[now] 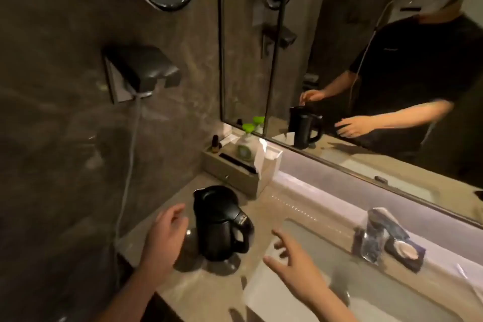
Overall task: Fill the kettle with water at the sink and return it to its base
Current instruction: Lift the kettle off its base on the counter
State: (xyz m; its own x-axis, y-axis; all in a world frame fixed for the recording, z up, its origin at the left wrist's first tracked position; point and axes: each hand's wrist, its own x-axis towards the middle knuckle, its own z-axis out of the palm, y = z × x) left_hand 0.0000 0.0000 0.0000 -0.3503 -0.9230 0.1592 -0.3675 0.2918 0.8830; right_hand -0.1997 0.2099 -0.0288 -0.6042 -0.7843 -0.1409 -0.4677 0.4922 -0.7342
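Observation:
A black electric kettle (219, 222) stands upright on its round base (230, 265) on the stone counter, lid closed, handle pointing right toward the sink. My left hand (163, 238) hovers just left of the kettle, fingers apart, holding nothing. Over the sink's near-left corner is my right hand (292, 269), open with fingers spread, a short way right of the handle and apart from it. The rectangular sink (392, 293) lies to the right, with a chrome tap (376, 232) at its back edge.
A cord (129, 165) runs from a covered wall socket (142, 70) down to the counter. Behind the kettle stands an amenity tray (235, 175) with a green-capped bottle and a tissue box. A large mirror (366, 60) reflects a person.

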